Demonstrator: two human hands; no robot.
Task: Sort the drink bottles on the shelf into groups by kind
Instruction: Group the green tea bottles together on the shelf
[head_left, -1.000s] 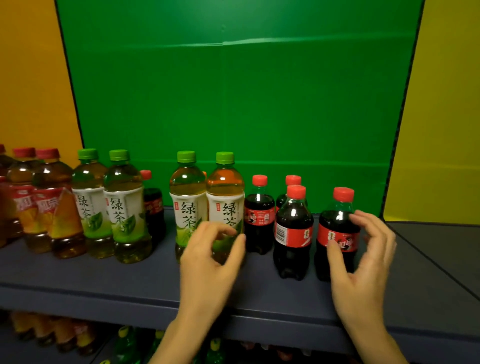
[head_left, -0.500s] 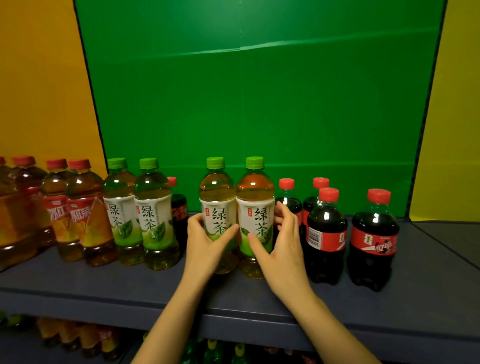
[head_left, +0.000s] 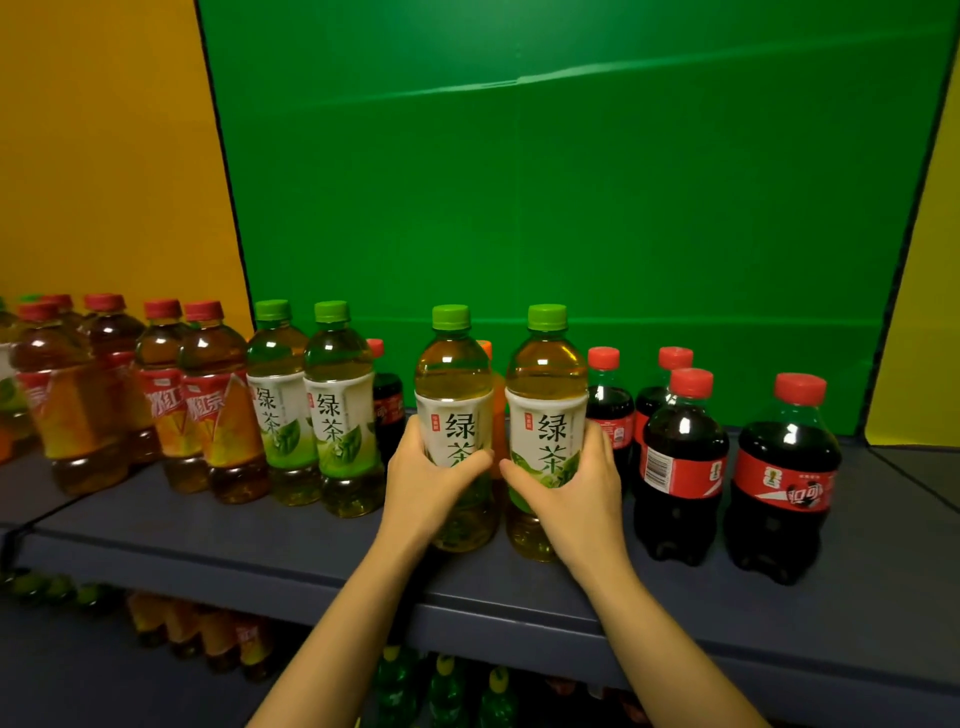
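Two green-capped green tea bottles stand side by side at the middle of the dark shelf (head_left: 270, 540). My left hand (head_left: 423, 480) wraps the left green tea bottle (head_left: 453, 384). My right hand (head_left: 571, 486) wraps the right green tea bottle (head_left: 546, 387). Two more green tea bottles (head_left: 340, 410) stand to the left, with a small cola bottle (head_left: 387, 400) behind them. Red-capped iced tea bottles (head_left: 213, 405) fill the far left. Several cola bottles (head_left: 680, 457) stand on the right. An orange-capped bottle is mostly hidden behind the held pair.
A green back panel (head_left: 571, 182) rises behind the shelf, with an orange panel on the left and a yellow one on the right. A lower shelf shows more bottles (head_left: 447, 691) below the front edge. Bare shelf lies in front of the left bottles.
My right hand left the rightmost cola bottle and went to the right green tea bottle. Both hands have closed around the two green tea bottles. The view has shifted left.
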